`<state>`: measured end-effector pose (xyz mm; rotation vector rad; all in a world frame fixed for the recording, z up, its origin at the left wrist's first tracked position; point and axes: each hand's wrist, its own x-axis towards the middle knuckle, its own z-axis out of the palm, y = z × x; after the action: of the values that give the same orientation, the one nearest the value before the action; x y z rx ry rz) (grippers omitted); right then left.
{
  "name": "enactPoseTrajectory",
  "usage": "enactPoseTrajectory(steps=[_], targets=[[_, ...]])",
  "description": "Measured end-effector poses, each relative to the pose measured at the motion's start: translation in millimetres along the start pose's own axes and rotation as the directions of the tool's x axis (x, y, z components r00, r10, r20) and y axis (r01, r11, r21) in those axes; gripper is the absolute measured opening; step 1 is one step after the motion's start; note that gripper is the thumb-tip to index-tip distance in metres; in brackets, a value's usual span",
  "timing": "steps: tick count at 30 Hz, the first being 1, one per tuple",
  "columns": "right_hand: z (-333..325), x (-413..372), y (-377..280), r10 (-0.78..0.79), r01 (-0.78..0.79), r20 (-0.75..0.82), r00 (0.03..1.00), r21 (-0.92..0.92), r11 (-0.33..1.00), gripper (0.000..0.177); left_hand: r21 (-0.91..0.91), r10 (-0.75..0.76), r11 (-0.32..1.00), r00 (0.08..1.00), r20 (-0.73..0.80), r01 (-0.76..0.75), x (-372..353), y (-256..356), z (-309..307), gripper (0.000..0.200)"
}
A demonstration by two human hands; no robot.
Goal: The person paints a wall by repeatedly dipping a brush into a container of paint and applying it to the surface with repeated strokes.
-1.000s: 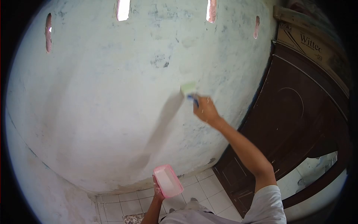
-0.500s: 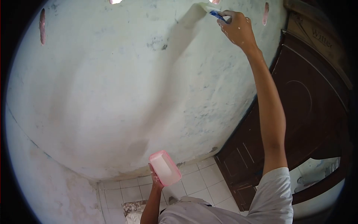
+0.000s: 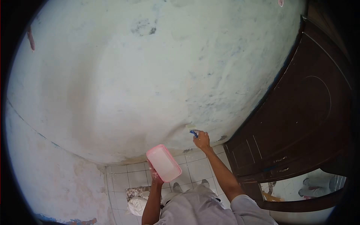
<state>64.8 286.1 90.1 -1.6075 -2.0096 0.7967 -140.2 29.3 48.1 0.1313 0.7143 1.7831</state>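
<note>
My right hand (image 3: 202, 140) is closed around the blue handle of a paintbrush (image 3: 193, 132). The brush's pale head lies against the lower part of the patchy wall (image 3: 138, 93), and a shadow falls to its left. In my left hand (image 3: 155, 175) is a pink rectangular tub (image 3: 163, 162) with smooth white paint inside. The fingers hold it from its left side and underneath, so they are partly hidden. White specks mark my left fingers.
A dark wooden wardrobe (image 3: 285, 112) with a mirror (image 3: 311, 185) stands along the right. Below are white floor tiles (image 3: 198, 170). A white bag (image 3: 137, 205) and a speckled block (image 3: 138, 192) lie near my left arm. Pinkish gouges (image 3: 30, 39) mark the upper wall.
My right hand has come down from high on the wall to low near the floor, still holding the paintbrush. The view has tilted downward. The tub remains in my left hand.
</note>
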Motion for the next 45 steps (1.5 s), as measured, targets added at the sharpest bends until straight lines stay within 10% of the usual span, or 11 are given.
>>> enactPoseTrajectory(steps=[3,6,8,14,19,22,28,34,40,45], targets=[[-78.5,26.4,-45.1,-0.124,0.108,-0.174,0.977,-0.101,0.989,0.034,-0.192,-0.034,0.981,0.999,0.018,0.037,-11.7,-0.9,36.6,0.066],[-213.3,6.2,-150.8,-0.163,0.204,-0.18,0.97,0.242,0.948,0.035,0.0,0.172,0.985,0.985,-0.028,-0.172,-3.3,-22.5,26.2,0.067],[-215.1,15.3,-156.4,-0.336,0.485,-0.47,0.816,0.241,0.841,0.035,-0.063,0.188,0.98,0.982,-0.017,-0.189,-2.9,-21.9,49.1,0.067],[-96.0,32.0,-82.3,-0.426,0.549,-0.535,0.73,0.088,0.831,0.038,-0.182,0.237,0.955,0.971,-0.012,-0.236,9.6,-37.6,66.6,0.067],[42.6,32.2,27.5,-0.396,0.489,-0.449,0.801,0.107,0.866,0.035,-0.157,0.282,0.943,0.956,-0.085,-0.292,2.4,-48.6,78.6,0.066],[78.7,19.2,74.8,-0.241,0.242,-0.107,0.965,-0.005,0.97,0.032,-0.146,0.303,0.938,0.949,-0.089,-0.313,-0.2,-59.2,66.7,0.065],[55.9,-4.0,71.3,0.031,-0.222,0.336,0.941,0.548,0.806,0.023,-0.124,0.329,0.93,0.934,-0.139,-0.346,3.9,-69.8,54.7,0.065],[29.5,7.9,10.0,-0.178,0.227,-0.146,0.973,0.478,0.848,0.031,-0.146,0.279,0.942,0.948,-0.156,-0.302,12.5,-55.9,64.1,0.065],[94.1,54.1,42.0,-0.212,0.223,-0.069,0.975,0.254,0.941,0.028,-0.163,0.23,0.953,0.959,-0.165,-0.256,22.6,-39.2,64.9,0.065],[216.6,50.0,168.1,0.161,-0.233,0.329,0.931,0.193,0.953,0.041,-0.249,0.193,0.944,0.975,-0.111,-0.216,35.1,-33.8,16.1,0.065]])
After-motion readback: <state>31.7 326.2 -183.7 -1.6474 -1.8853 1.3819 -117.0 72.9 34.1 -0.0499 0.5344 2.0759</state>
